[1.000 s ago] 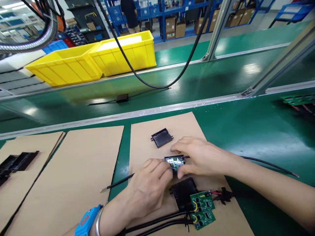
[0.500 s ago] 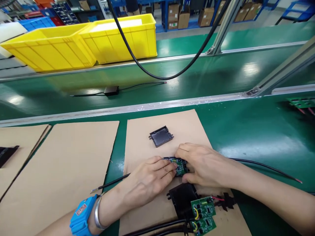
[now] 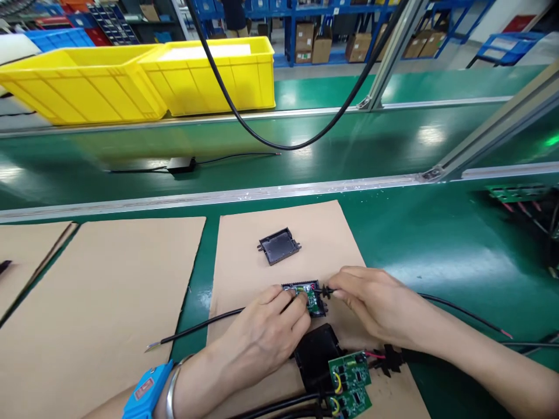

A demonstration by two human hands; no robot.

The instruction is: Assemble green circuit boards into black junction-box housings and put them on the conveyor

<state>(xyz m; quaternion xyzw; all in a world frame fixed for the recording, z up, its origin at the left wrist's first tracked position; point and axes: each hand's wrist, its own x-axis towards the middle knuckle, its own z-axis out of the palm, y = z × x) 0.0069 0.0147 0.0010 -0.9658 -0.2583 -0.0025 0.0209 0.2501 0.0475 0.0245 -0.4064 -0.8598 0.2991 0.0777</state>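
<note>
A small black housing with a green circuit board [image 3: 305,294] lies on the middle cardboard sheet [image 3: 244,256]. My left hand [image 3: 262,334] curls over its left side, fingertips pressed on the board. My right hand [image 3: 379,308] pinches the black cable [image 3: 463,311] where it enters the housing's right side. Another thin cable [image 3: 196,329] leaves the housing to the left. An empty black lid [image 3: 278,245] sits just beyond. A blue wrist strap [image 3: 146,390] is on my left wrist.
Close to me lie a black housing [image 3: 317,352] and two green circuit boards [image 3: 349,378] with cables. More cardboard sheets [image 3: 109,291] lie left. A small black unit [image 3: 181,164] rests on the green conveyor; yellow bins [image 3: 144,75] stand behind. More boards [image 3: 519,192] sit far right.
My right hand has slid off the board to the right and now pinches the cable at the housing's edge. The left hand stays on the board. The view shifted slightly.
</note>
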